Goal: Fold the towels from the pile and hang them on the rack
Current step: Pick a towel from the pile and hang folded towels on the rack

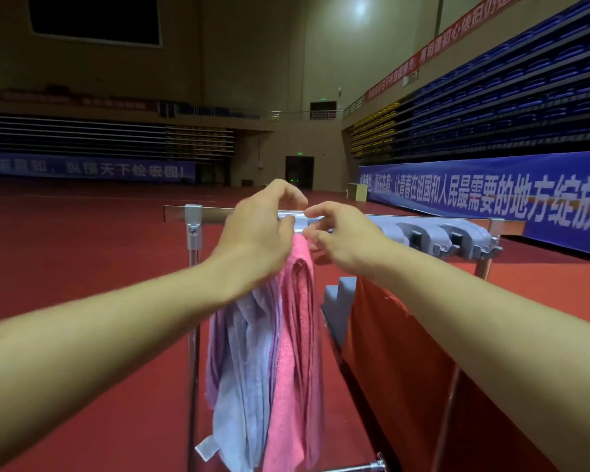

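Observation:
A pink towel [295, 321] hangs folded over the metal rack's top bar [218, 213], and a lavender towel [242, 352] hangs close against its left side. My left hand [258, 233] is curled over the bar just above both towels; its palm side is hidden. My right hand [336, 235] is at the bar right of the pink towel's top. Its thumb and curled fingers close around a grey clip [298, 220] on the bar.
Several more grey clips [436, 238] sit along the bar to the right. An orange-red cloth [399, 362] hangs from the rack's right half. The rack's left upright [194, 301] stands on a red sports-hall floor. Blue seating and banners rise on the right.

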Demonstrator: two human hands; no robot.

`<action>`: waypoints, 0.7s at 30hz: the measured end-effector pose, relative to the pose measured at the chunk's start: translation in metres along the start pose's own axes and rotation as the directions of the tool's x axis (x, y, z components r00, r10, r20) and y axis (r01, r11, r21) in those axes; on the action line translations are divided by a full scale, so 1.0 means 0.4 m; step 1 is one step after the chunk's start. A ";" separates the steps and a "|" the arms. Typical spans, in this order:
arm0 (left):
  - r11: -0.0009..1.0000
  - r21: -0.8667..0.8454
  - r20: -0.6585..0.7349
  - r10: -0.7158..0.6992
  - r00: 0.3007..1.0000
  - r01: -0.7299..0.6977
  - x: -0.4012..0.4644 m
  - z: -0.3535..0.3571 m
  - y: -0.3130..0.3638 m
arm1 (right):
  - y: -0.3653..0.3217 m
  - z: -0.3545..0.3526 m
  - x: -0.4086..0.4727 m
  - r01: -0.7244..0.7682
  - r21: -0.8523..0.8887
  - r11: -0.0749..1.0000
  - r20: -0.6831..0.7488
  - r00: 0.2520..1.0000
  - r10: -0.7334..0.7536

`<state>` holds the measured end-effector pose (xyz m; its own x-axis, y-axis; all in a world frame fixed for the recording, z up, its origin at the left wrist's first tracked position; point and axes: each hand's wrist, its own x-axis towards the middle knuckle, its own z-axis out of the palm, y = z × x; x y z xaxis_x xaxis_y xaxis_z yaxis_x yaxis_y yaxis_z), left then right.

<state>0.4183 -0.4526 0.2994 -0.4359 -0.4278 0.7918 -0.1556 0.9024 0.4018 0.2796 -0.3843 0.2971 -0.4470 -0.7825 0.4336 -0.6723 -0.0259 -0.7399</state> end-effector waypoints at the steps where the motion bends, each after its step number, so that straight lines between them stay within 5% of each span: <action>1: 0.993 -0.120 -0.038 -0.011 0.999 0.006 -0.037 0.007 0.020 | 0.005 0.000 -0.010 -0.005 0.043 0.999 -0.009 1.000 0.005; 5: 0.903 -0.408 0.028 -0.133 0.991 0.133 -0.190 0.076 0.047 | 0.018 -0.009 -0.054 -0.028 0.075 0.997 -0.055 0.998 0.033; 9: 0.907 -0.366 0.072 -0.194 0.978 0.207 -0.233 0.134 0.028 | 0.020 -0.020 -0.090 -0.030 0.070 0.997 -0.068 0.997 0.035; 16: 0.759 -0.574 -0.003 -0.378 0.926 0.308 -0.152 0.180 0.049 | 0.025 -0.028 -0.117 -0.078 0.143 0.987 -0.005 0.997 0.079; 21: 0.692 -0.644 0.092 -0.354 0.931 0.327 -0.124 0.182 0.033 | 0.039 -0.041 -0.130 -0.080 0.194 0.978 -0.010 0.996 0.083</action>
<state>0.3733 -0.4156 0.2321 -0.4321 -0.7126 0.5527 0.3206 0.4514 0.8327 0.2826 -0.3336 0.2713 -0.5075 -0.7754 0.3757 -0.5069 -0.0839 -0.8579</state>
